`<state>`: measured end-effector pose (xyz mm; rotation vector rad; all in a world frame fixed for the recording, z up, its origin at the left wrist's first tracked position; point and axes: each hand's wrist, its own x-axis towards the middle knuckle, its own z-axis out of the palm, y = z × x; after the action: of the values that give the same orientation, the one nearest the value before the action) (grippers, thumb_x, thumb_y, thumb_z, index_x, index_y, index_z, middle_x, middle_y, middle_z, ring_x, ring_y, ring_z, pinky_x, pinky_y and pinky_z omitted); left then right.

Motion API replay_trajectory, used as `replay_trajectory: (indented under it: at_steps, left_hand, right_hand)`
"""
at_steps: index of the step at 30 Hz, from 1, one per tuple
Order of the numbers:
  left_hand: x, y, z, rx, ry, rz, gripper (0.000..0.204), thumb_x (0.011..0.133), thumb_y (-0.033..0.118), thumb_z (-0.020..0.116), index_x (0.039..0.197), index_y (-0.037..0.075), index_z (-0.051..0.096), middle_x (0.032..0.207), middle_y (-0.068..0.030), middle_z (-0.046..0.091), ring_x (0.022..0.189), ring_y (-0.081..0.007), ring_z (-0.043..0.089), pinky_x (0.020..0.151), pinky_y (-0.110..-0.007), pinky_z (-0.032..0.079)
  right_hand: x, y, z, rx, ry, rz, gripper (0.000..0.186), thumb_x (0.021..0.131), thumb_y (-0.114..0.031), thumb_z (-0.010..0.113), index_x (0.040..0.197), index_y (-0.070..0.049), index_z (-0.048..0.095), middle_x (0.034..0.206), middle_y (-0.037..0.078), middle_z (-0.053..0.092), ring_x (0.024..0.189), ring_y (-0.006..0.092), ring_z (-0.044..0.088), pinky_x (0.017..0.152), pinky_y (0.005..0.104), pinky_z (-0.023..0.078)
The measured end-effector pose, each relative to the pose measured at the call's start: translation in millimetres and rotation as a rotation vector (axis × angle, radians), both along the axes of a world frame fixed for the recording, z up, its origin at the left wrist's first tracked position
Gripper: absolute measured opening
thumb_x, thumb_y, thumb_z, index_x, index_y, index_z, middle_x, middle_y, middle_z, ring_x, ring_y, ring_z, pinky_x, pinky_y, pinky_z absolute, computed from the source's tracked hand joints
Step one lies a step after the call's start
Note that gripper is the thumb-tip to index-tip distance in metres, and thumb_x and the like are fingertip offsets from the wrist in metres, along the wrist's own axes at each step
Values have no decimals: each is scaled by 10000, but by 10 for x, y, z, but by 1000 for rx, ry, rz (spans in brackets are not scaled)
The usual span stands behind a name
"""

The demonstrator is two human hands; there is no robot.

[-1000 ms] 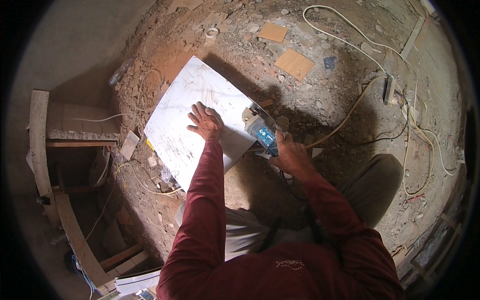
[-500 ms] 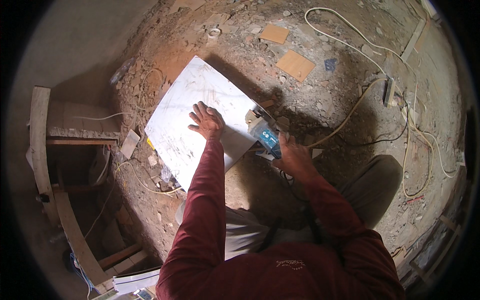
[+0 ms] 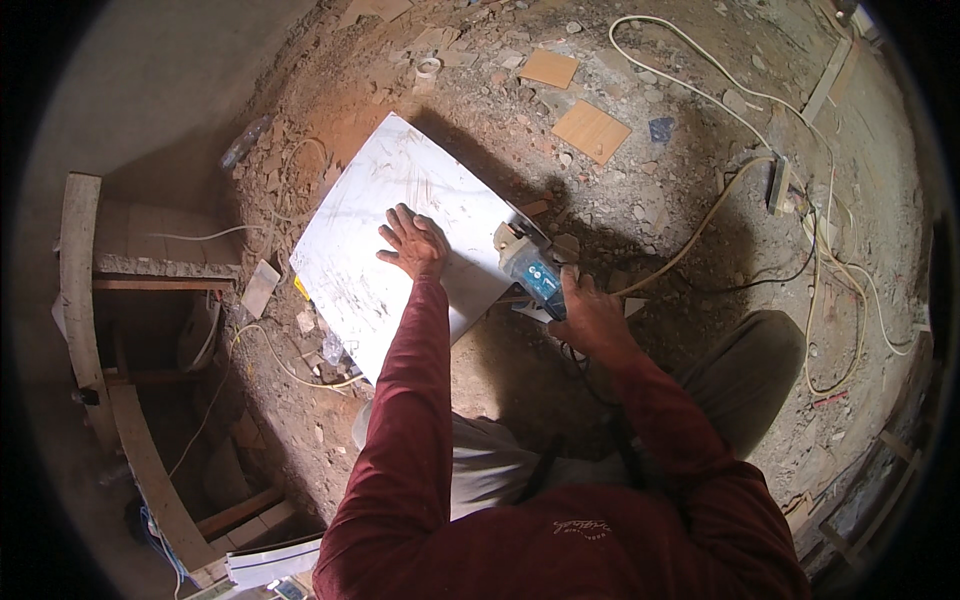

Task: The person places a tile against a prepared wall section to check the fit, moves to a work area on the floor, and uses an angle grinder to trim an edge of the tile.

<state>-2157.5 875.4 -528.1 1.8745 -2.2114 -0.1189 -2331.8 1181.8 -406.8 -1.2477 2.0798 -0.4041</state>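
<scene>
A large white tile with grey-brown streaks lies at a slant in front of me. My left hand rests flat on it, fingers spread. In my right hand is a blue angle grinder, gripped round its body. The grinder's metal head points away from me, at the tile's right edge. Whether its disc touches the edge I cannot tell. What props the tile from below is mostly hidden.
Rubble covers the ground. Two tan tile pieces and a roll of tape lie beyond the tile. A pale cable runs along the right to a dark block. A wooden frame borders a dark opening at left.
The grinder and my right hand have shifted very slightly toward me and to the right. My left hand and the tile have stayed in place.
</scene>
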Motion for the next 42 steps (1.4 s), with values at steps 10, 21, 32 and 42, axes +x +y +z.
replay_trajectory:
  at_steps: [10,21,32,42]
  left_hand:
    - [-15,41,59,16,-12,-6,620,1047,436,273,1616,191,256,1702,-80,175,1555,-416,104,1149,-738,68]
    - [8,25,15,2,-9,-23,627,1049,444,277,1619,182,245,1697,-96,182,1548,-436,101,1128,-765,57]
    - [14,5,-41,-30,7,-25,627,1056,451,280,1623,187,238,1703,-95,169,1552,-437,89,1127,-767,38]
    - [13,-21,-77,-35,-3,-25,638,1029,425,335,1615,185,260,1699,-101,183,1550,-439,102,1112,-780,52]
  right_hand:
    - [-11,30,79,19,-5,-18,1054,732,-372,833,1550,-9,276,1297,270,549,1154,445,607,951,522,480]
    - [-13,92,-37,-148,39,-7,944,748,-347,817,1477,36,355,1192,289,598,1023,448,660,837,530,544]
    - [21,52,-73,-164,81,-1,917,770,-326,790,1479,50,348,1184,291,604,1017,440,665,861,526,531]
    - [30,128,-35,-151,127,15,909,763,-336,796,1461,60,369,1115,262,615,924,420,687,781,500,563]
